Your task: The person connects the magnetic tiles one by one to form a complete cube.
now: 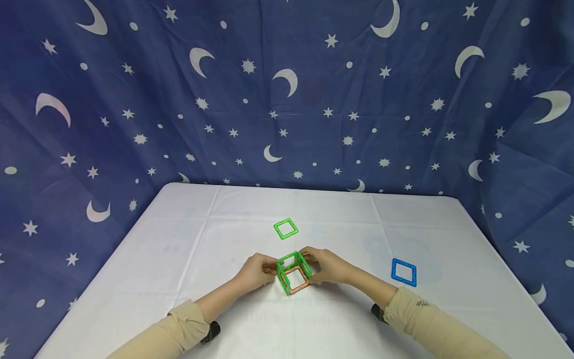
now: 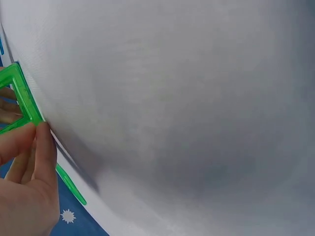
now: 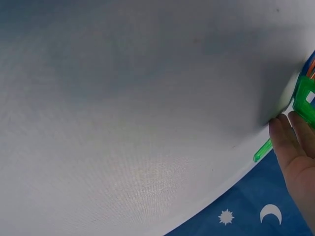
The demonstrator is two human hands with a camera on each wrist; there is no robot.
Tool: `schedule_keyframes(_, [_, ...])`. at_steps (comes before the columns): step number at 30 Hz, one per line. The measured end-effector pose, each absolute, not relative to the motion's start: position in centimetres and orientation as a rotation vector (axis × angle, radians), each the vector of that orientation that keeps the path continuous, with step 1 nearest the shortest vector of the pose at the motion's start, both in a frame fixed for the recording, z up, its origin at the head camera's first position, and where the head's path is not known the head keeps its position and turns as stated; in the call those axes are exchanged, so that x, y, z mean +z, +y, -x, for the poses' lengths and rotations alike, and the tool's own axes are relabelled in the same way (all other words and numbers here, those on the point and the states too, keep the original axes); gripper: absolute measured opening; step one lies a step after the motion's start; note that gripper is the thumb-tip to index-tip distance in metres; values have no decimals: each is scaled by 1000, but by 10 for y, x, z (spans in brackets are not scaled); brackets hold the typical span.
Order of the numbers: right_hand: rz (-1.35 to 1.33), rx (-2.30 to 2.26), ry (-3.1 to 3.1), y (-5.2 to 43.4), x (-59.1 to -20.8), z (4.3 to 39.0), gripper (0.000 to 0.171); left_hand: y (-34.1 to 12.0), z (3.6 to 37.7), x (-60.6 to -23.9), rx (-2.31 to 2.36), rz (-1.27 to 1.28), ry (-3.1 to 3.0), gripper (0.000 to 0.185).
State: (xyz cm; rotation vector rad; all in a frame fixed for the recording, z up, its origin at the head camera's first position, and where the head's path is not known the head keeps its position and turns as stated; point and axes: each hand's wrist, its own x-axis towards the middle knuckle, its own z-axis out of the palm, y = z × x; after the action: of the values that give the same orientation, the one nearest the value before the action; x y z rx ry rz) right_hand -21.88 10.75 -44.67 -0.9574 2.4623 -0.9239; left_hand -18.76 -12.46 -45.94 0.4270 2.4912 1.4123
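A small box of square magnetic tiles stands on the table between the two hands in the head view. Its base is an orange tile (image 1: 299,290), and green tiles (image 1: 281,277) stand upright at the left, back and right, leaving the front and top uncovered. My left hand (image 1: 256,271) pinches the left side near the rear corner, thumb and finger meeting at a green tile's corner in the left wrist view. Around the right-hand green wall (image 1: 305,265), my right hand (image 1: 331,267) has its fingers toward the back and its thumb toward the front.
Behind the box lies a loose green square tile (image 1: 286,229). A blue square tile (image 1: 404,272) lies to the right, beyond the right forearm. The white-covered table (image 1: 233,209) reaches back to a dark blue curtain (image 1: 314,99) with moons and stars.
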Motion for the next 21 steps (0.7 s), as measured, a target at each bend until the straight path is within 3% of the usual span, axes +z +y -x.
schedule_keyframes(10, [1005, -946, 2443, 109, -448, 222, 60, -127, 181, -457, 1568, -380, 2361, 36])
schedule_keyframes(17, [1065, -958, 2460, 107, -451, 224, 47, -127, 172, -455, 1607, -355, 2321, 49])
schedule_keyframes(21, [1058, -952, 2506, 104, -452, 224, 42, -125, 169, -454, 1610, -373, 2319, 48])
